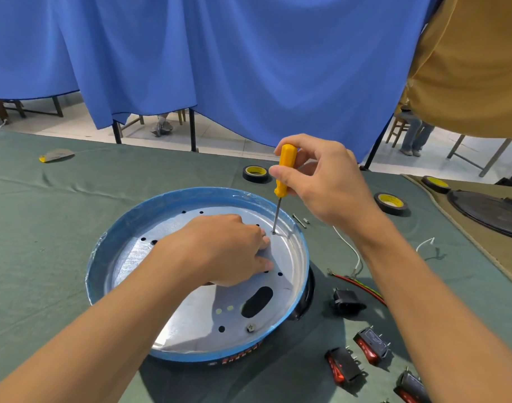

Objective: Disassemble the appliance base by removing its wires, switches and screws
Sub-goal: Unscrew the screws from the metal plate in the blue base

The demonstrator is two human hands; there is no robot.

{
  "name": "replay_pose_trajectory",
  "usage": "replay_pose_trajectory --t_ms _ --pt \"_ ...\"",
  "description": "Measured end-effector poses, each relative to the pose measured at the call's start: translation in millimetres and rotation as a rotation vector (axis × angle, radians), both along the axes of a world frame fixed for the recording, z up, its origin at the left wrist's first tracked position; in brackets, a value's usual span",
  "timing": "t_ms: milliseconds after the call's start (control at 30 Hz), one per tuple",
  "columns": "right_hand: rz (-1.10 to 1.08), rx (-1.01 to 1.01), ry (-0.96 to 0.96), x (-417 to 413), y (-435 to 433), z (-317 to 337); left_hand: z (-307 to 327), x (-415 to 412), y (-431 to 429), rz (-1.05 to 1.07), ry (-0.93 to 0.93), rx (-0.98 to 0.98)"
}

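Now right hand (330, 181) holds screwdriver (285, 170) on screw (273, 232).

the right hand (327, 181) grips a yellow screwdriver (284, 175) upright, its tip on a screw (273, 232) near the far rim of the round blue appliance base (103, 257). the left hand (223, 248) presses flat on the metal plate (208, 324). red rocker switches (371, 344) and loose wires (359, 283) lie beside it on the green cloth (45, 228).

Left hand (228, 248) and right hand (327, 181): bare (as are both forearms (441, 301), along all the visible length).
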State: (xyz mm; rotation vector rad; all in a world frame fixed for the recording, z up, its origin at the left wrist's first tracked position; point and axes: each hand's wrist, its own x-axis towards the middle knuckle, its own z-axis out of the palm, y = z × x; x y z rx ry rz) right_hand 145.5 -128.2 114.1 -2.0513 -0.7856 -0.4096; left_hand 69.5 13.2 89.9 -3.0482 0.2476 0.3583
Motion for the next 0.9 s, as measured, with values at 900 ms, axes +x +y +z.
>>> replay_pose_trajectory --t_ms 900 --pt "-0.232 -0.746 -0.024 13.4 -9.9 40.7 14.5 9.3 -7.3 0.007 -0.013 0.093"
